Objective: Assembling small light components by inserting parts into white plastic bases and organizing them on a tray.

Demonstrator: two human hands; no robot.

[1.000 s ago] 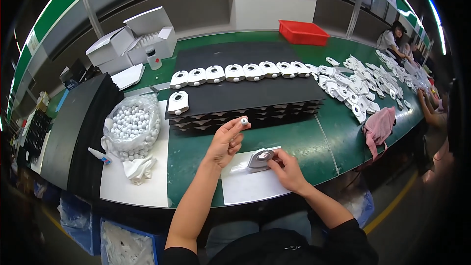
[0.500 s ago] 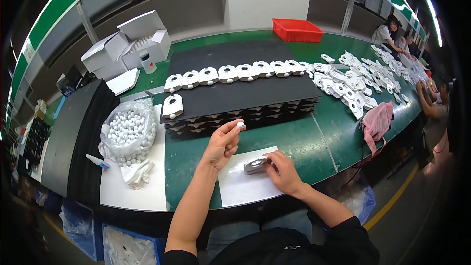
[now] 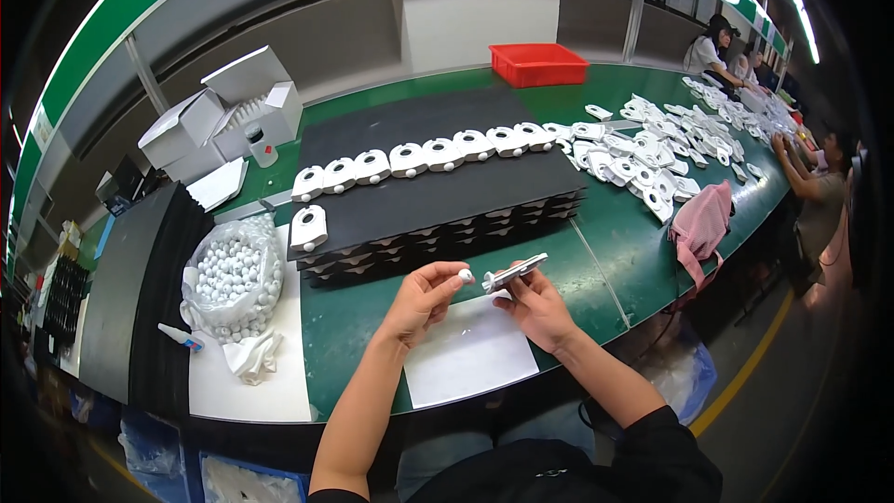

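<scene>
My left hand (image 3: 424,300) pinches a small white ball (image 3: 465,275) between thumb and fingertips, raised above the green bench (image 3: 596,265). My right hand (image 3: 535,307) holds a flat white and grey part (image 3: 514,272) tilted up, its end close to the ball. Under both hands lies a white sheet of paper (image 3: 466,359). Just behind them stands a stack of black foam trays (image 3: 438,200) with a row of white round-holed parts (image 3: 424,156) along its top.
A clear bag of white balls (image 3: 233,279) sits at my left with a small glue tube (image 3: 182,337). White boxes (image 3: 219,112) and a red bin (image 3: 538,63) stand farther back. Loose white parts (image 3: 670,144) and a pink cloth (image 3: 700,224) lie right, where other people work.
My right hand has lifted the flat part off the paper and brought it up toward the ball in my left hand.
</scene>
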